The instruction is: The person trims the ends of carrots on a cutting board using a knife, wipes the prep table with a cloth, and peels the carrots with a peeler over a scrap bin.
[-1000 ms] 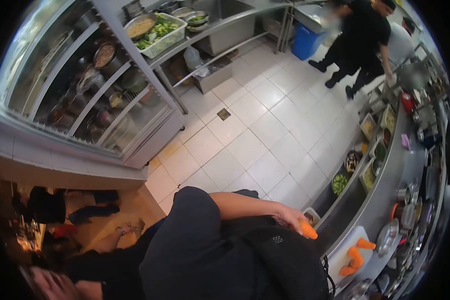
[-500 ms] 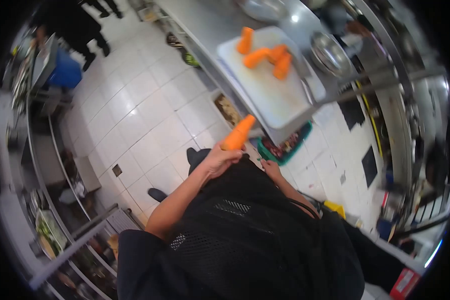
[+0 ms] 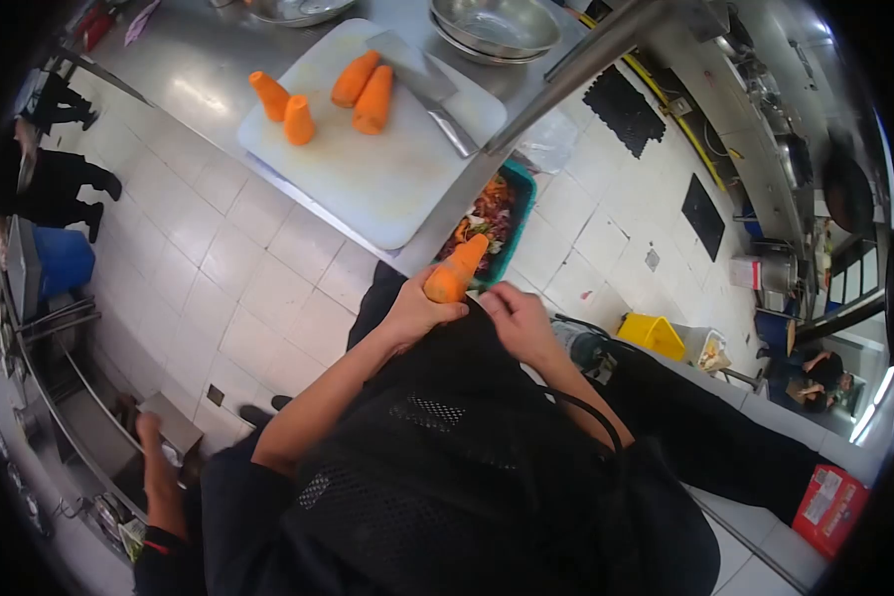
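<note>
My left hand (image 3: 413,316) is wrapped round a thick peeled carrot (image 3: 457,270), its narrow end pointing away from me over a green crate of vegetable scraps (image 3: 520,221). Just to the right, my right hand (image 3: 520,320) is closed beside the carrot's thick end; whatever its fingers hold is hidden. Beyond both hands lies a white cutting board (image 3: 368,189) on a steel table. Several peeled carrots (image 3: 372,101) rest on it, two of them standing upright at its left. A broad-bladed knife (image 3: 453,130) lies along the board's right side.
Steel bowls (image 3: 497,28) stand on the table (image 3: 194,84) behind the board. A metal post (image 3: 586,70) rises at the table's right corner. Another person's arm (image 3: 159,477) reaches in at lower left, and people in dark clothes stand far left. A yellow container (image 3: 652,336) is at right.
The view has swung, so the board now sits further left and nearer. My right hand has come up close to the carrot, which stays in my left hand.
</note>
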{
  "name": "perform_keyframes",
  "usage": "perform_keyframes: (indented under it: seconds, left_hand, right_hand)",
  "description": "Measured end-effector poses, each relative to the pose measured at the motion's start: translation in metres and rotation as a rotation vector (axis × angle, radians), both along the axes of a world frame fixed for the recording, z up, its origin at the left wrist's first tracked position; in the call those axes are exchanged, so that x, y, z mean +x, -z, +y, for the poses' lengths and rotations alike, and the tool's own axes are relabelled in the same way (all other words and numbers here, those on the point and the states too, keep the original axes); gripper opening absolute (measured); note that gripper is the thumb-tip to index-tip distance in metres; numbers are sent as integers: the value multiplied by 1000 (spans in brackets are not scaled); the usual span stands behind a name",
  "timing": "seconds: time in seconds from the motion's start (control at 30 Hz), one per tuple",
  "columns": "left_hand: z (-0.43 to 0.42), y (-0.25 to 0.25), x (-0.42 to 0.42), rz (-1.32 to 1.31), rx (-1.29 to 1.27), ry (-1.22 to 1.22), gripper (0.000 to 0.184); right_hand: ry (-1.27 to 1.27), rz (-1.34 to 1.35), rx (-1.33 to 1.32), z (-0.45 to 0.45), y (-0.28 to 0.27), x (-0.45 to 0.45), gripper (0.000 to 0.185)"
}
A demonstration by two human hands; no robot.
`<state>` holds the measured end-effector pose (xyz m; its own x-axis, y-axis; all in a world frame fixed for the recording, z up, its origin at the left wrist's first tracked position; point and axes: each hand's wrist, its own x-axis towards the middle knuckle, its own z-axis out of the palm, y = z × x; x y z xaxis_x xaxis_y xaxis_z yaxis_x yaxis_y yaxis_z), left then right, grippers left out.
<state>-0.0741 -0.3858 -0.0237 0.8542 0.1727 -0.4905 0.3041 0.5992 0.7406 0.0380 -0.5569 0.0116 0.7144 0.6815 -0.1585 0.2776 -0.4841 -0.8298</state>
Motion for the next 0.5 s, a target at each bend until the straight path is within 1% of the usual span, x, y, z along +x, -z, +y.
perform_keyframes:
  seconds: [0.07,0.1,0.17,0.23,0.3,0.37,0.43,0.5]
  left_hand:
    - [-10,-6,17,127,4,22,64]
    - [-17,-5,21,132,-1,16,64]
    - [-26,-4,36,141,5,12,43]
    - [-43,1,46,172,-1,2,41]
    - [-59,4,59,263,-7,-39,40]
    - [-81,19,69,312,24,-123,41]
    - [-99,30,74,369,83,-151,42]
    - [-122,39,81,413,50,-307,44]
  right_hand:
    - [-142,-95,-122,-7,-8,5,22]
    - [-149,-91,-125,-14,-9,12,22]
    - [-272,-178,-170,-20,-7,36,21]
    - [-285,-164,-133,-36,12,57,23]
    - [-315,-147,-84,-49,47,86,24]
    - [-250,-159,-273,-54,99,120,32]
    - [-329,-91,-456,-45,149,155,39]
    - [-228,136,-593,-44,200,184,46]
